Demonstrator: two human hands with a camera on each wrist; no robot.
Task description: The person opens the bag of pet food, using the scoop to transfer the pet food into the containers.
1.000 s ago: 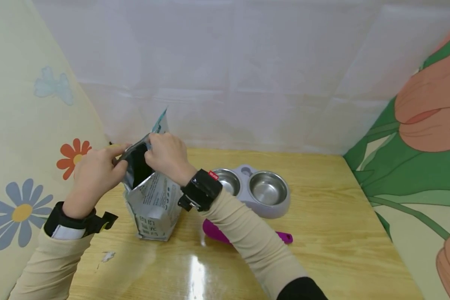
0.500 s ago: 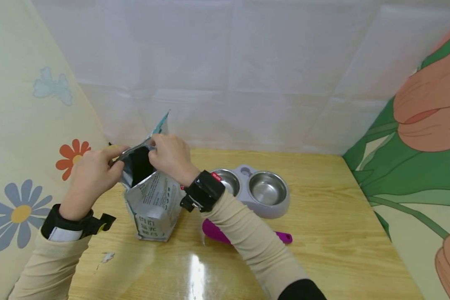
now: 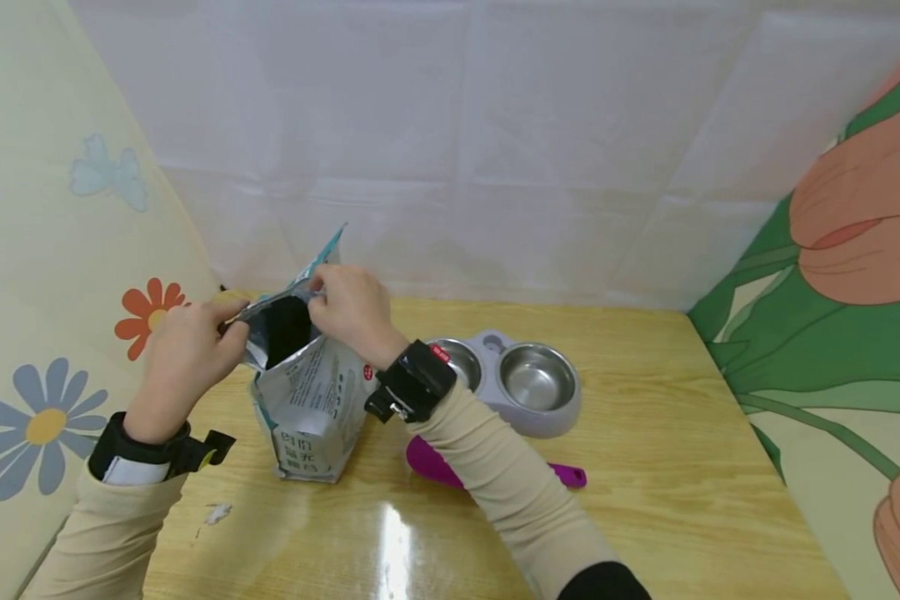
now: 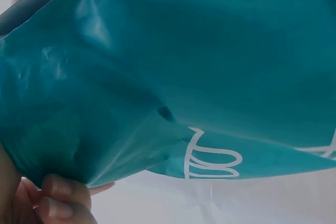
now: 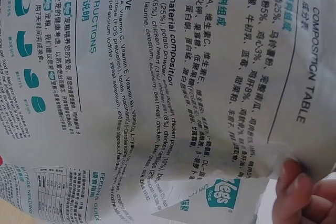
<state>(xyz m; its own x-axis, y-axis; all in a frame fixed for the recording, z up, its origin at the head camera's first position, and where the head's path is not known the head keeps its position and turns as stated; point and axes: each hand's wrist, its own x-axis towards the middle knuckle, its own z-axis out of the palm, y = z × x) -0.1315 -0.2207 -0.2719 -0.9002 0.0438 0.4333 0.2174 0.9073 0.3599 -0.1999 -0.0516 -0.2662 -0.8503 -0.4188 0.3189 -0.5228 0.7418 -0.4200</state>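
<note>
A foil-lined pet food bag (image 3: pixel 318 408) stands on the table with its mouth spread and a dark inside; its contents cannot be made out. My left hand (image 3: pixel 191 354) pinches the left edge of the mouth between thumb and fingers. At the opposite edge, my right hand (image 3: pixel 354 315) grips the rim with curled fingers. Teal plastic of the bag (image 4: pixel 173 66) fills the left wrist view, with left fingertips (image 4: pixel 60 195) at its lower edge. In the right wrist view, the bag's printed white side (image 5: pixel 121 129) faces the camera, right fingers (image 5: pixel 299 195) at its edge.
Right of the bag is a lilac double pet bowl (image 3: pixel 555 422) with steel dishes, its left dish partly behind my right wrist. A magenta scoop (image 3: pixel 426 462) lies under my right forearm, middle hidden. A white scrap (image 3: pixel 217 513) lies on the table (image 3: pixel 682 467).
My right hand has shifted slightly to the right, holding the rim. The bag's mouth has spread wider. My left hand has moved very little.
</note>
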